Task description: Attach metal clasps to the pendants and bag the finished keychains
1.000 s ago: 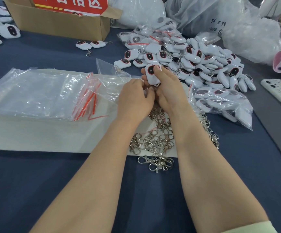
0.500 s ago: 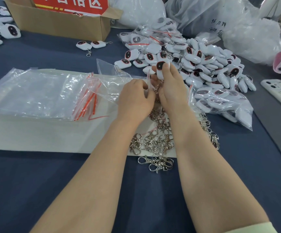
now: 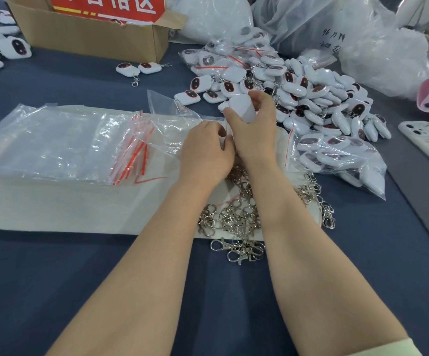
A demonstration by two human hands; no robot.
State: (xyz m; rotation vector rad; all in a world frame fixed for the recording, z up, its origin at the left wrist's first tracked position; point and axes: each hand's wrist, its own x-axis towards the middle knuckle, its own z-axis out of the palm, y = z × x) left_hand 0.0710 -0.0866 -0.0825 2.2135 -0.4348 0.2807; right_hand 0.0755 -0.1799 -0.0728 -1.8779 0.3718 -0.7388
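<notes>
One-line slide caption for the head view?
Over the clasp pile, right hand grips a white pendant, left hand curled just below it.

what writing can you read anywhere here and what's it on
"格区": white characters on the red sign in the cardboard box; the character before them is cut off by the frame's top edge.
"96": handwritten on the clear plastic bag; the handwriting after and below it is too blurred to read.
No other readable text.

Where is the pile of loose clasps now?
In the head view the metal clasps lie centre frame between the forearms, on the near right corner of the white sheet.
</notes>
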